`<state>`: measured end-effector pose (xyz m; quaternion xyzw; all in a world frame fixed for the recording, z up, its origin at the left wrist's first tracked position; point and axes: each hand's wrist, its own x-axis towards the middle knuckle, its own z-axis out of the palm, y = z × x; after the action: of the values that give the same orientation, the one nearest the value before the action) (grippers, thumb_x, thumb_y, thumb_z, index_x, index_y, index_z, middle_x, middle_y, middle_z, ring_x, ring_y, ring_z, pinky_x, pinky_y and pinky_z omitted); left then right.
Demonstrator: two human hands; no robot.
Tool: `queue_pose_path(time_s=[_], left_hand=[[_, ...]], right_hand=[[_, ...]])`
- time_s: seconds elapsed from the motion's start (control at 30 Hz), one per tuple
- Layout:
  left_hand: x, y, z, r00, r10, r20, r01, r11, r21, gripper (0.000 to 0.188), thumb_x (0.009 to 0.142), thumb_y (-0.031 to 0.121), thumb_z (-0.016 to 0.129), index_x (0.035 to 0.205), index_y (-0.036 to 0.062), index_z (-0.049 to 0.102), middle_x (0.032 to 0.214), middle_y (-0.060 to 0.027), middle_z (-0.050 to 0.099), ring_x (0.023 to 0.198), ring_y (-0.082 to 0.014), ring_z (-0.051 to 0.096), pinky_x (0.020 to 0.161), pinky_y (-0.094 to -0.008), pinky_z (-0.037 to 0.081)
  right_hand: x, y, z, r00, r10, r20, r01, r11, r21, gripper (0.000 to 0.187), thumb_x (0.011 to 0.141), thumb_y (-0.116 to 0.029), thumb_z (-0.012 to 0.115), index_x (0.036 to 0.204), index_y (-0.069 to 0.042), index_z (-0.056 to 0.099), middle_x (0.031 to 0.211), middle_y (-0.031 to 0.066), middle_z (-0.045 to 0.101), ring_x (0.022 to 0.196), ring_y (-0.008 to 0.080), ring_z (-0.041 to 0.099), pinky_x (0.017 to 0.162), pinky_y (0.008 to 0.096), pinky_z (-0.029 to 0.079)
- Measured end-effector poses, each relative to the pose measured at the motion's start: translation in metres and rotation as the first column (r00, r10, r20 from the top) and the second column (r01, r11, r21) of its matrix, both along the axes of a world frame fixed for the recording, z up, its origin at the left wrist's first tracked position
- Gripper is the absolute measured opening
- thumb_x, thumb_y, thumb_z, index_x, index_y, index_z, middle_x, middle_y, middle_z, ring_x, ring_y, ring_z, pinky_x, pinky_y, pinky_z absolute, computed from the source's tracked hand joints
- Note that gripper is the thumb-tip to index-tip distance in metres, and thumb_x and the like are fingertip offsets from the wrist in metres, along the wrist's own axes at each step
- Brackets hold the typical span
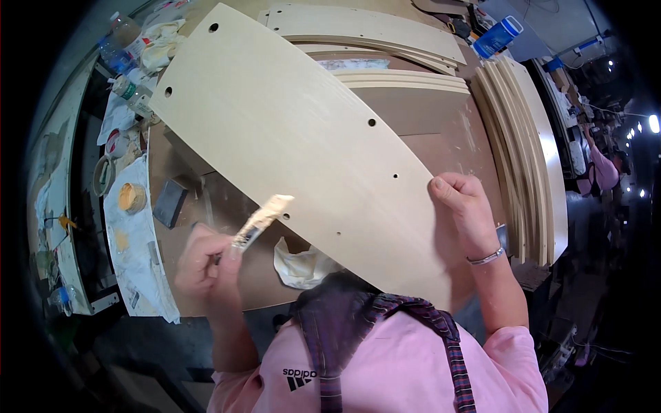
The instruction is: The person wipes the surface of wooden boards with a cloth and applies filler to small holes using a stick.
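A long, pale wooden panel with several drilled holes lies slantwise before me, raised off the brown work surface. My right hand grips its right edge, thumb on the upper face and the other fingers mostly hidden. My left hand is closed around a putty knife whose blade carries beige filler. The blade tip is over the panel's near left edge, by a hole; whether it touches cannot be told. An open tub of similar filler sits to the left, near a dark grey block.
Stacked panels stand on the right, and more boards lie at the back. Bottles crowd the far left. A crumpled white cloth rests under the panel's near edge. A blue canister stands far right. Another person is in the right background.
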<state>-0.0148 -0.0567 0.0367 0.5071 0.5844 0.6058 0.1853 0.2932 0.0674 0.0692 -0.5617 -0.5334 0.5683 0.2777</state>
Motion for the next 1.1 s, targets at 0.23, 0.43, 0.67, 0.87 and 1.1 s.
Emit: queue_pose_path(time_s=[0.23, 0.43, 0.67, 0.87, 1.1], left_hand=[[-0.029, -0.011, -0.007, 0.981, 0.132, 0.142, -0.14, 0.989, 0.053, 0.005, 0.082, -0.002, 0.052, 0.078, -0.0041, 0.053, 0.072, -0.0027, 0.042, 0.068, -0.0092, 0.035, 0.061, -0.021, 0.026], [-0.05, -0.017, -0.013, 0.951, 0.194, 0.24, -0.234, 0.961, 0.148, 0.005, 0.085, -0.002, 0.05, 0.081, -0.0031, 0.052, 0.076, -0.0034, 0.042, 0.07, -0.0095, 0.036, 0.064, -0.0223, 0.029], [-0.066, -0.018, -0.013, 0.868, 0.303, 0.394, -0.381, 0.915, 0.136, 0.007, 0.083, -0.007, 0.046, 0.082, -0.0027, 0.052, 0.076, -0.0034, 0.042, 0.069, -0.01, 0.037, 0.066, -0.0227, 0.032], [-0.082, -0.021, -0.019, 0.863, 0.339, 0.376, -0.411, 0.902, 0.132, 0.003, 0.082, -0.004, 0.051, 0.082, -0.003, 0.054, 0.079, -0.0039, 0.045, 0.07, -0.0097, 0.039, 0.066, -0.0227, 0.033], [-0.085, -0.02, -0.015, 0.833, 0.377, 0.405, -0.446, 0.89, 0.089, 0.003, 0.08, -0.002, 0.053, 0.079, -0.0035, 0.054, 0.074, -0.0029, 0.044, 0.069, -0.0095, 0.039, 0.066, -0.0229, 0.03]], right_hand=[[0.007, -0.003, -0.003, 0.999, -0.04, -0.02, 0.04, 0.999, 0.021, 0.027, 0.091, -0.02, 0.061, 0.071, -0.003, 0.056, 0.069, -0.0092, 0.045, 0.065, 0.0024, 0.036, 0.056, 0.0212, 0.03], [0.018, -0.01, -0.004, 0.998, -0.065, 0.009, 0.065, 0.998, -0.004, 0.03, 0.091, -0.023, 0.062, 0.068, -0.004, 0.056, 0.068, -0.01, 0.044, 0.064, 0.0021, 0.035, 0.056, 0.0211, 0.029], [0.025, -0.018, -0.006, 0.997, -0.031, 0.074, 0.029, 0.999, 0.024, 0.028, 0.089, -0.019, 0.062, 0.068, -0.002, 0.055, 0.067, -0.0095, 0.044, 0.063, 0.0025, 0.036, 0.054, 0.0222, 0.029], [0.042, -0.03, -0.011, 0.989, -0.027, 0.146, 0.022, 0.999, 0.033, 0.026, 0.087, -0.016, 0.058, 0.065, -0.002, 0.051, 0.064, -0.0083, 0.042, 0.062, 0.0031, 0.036, 0.053, 0.023, 0.028], [0.05, -0.041, -0.014, 0.982, -0.034, 0.185, 0.021, 0.997, 0.074, 0.029, 0.087, -0.017, 0.057, 0.063, -0.003, 0.049, 0.062, -0.0077, 0.039, 0.061, 0.0036, 0.033, 0.052, 0.0241, 0.024]])
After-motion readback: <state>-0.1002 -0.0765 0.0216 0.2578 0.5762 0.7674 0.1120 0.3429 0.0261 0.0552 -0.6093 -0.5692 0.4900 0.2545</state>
